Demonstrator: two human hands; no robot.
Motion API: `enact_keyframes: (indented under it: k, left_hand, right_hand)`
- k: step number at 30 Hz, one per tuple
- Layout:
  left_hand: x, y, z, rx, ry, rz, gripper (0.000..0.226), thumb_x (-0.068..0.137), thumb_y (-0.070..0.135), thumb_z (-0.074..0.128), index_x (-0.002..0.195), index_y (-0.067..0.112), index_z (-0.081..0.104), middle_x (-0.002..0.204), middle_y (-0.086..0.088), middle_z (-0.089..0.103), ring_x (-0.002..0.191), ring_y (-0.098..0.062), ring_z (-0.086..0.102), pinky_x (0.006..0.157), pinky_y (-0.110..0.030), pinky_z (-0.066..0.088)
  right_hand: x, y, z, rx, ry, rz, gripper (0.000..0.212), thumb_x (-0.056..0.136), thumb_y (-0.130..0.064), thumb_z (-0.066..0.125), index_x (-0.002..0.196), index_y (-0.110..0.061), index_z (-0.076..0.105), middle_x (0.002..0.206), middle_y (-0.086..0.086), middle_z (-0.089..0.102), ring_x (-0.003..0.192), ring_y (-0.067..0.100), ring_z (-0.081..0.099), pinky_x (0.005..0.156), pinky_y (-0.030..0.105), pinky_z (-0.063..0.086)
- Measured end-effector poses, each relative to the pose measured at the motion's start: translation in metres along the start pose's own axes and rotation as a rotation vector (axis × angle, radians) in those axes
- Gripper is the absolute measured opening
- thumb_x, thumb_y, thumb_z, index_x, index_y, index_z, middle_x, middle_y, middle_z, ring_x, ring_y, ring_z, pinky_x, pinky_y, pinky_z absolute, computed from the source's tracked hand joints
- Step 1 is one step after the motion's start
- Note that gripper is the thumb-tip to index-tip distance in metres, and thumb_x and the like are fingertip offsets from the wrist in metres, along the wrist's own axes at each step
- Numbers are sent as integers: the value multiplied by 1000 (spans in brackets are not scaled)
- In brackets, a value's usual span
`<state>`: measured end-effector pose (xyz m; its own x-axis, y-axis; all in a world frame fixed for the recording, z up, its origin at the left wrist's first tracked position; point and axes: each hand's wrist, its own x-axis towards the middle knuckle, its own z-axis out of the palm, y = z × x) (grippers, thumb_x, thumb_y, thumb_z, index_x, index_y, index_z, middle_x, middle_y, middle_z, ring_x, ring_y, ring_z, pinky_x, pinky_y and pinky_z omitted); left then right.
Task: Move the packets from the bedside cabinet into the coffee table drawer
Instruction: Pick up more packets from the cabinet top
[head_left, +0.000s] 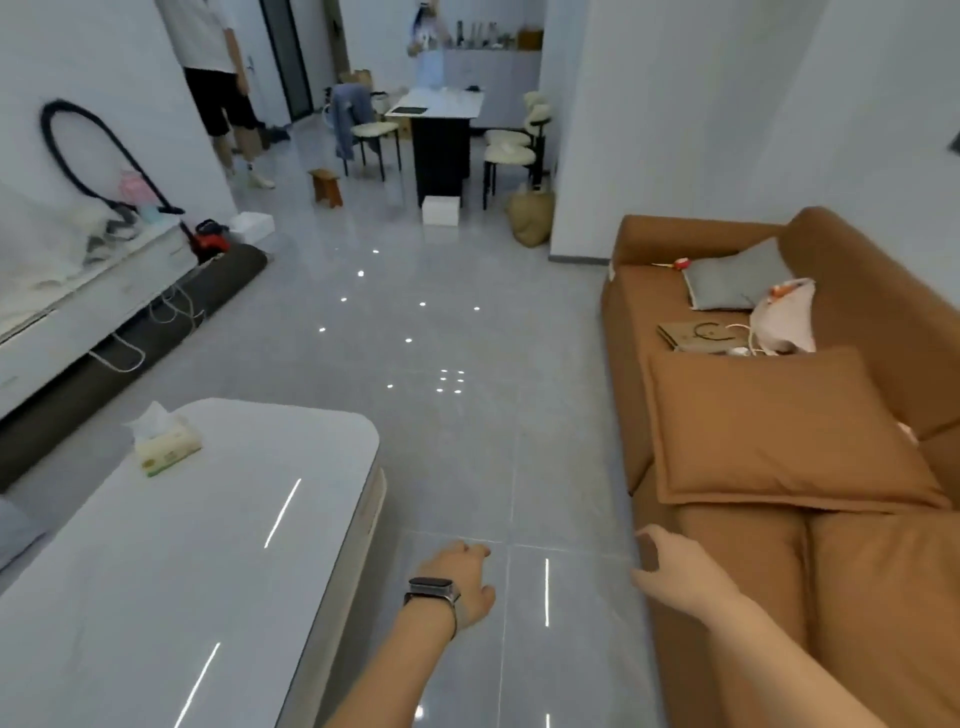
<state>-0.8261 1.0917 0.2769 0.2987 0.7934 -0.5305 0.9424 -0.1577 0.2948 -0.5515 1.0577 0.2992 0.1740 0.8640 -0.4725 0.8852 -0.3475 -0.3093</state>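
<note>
Head view: the white coffee table (218, 545) fills the lower left of the frame. Its side facing the floor shows a flush front, and whether that is a drawer cannot be told. On its tabletop, toward the far left edge, stands a tissue box (165, 446) with a white tissue sticking up from the top. No packets can be made out anywhere in the frame, nor a bedside cabinet. At the bottom centre the left hand (462, 582), a watch (432, 592) on its wrist, hangs over the grey floor tiles with fingers loosely curled, holding nothing. Right of it, the right hand (675, 569) is beside the front edge of the brown sofa (779, 597), fingers loosely bent, also empty. A brown cushion (779, 431) lies on the sofa seat.
</note>
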Motion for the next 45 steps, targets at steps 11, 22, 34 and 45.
enact_keyframes:
  k: [11, 22, 34, 45]
  left_hand:
    - [-47, 246, 51, 357, -94, 592, 56, 92, 40, 48, 144, 23, 35, 142, -9, 42, 125, -29, 47, 101, -42, 43]
    - [-262, 472, 276, 710, -335, 1125, 57, 93, 40, 47, 145, 24, 32, 144, -10, 38, 125, -31, 47, 100, -41, 43]
    - [-502, 565, 529, 959, -518, 1458, 62, 93, 39, 48, 149, 26, 23, 145, -9, 34, 127, -30, 42, 99, -46, 44]
    - [-537, 663, 632, 1102, -527, 1457, 67, 91, 39, 50, 149, 23, 21, 150, -6, 27, 131, -30, 37, 99, -45, 43]
  right_hand:
    - [-235, 208, 18, 361, 257, 540, 58, 84, -35, 63, 135, -15, 46, 134, 6, 55, 124, 20, 51, 99, 27, 42]
    - [-576, 362, 157, 631, 460, 1111, 59, 82, -37, 63, 135, -18, 45, 133, 6, 55, 117, 22, 54, 90, 30, 46]
    - [-852, 446, 317, 817, 436, 1472, 79, 79, -50, 65, 146, -24, 32, 140, 6, 49, 129, 29, 45, 98, 40, 47]
    - [-904, 552, 360, 901, 443, 1505, 78, 82, -46, 64, 147, -22, 29, 140, 6, 50, 128, 26, 48, 103, 36, 42]
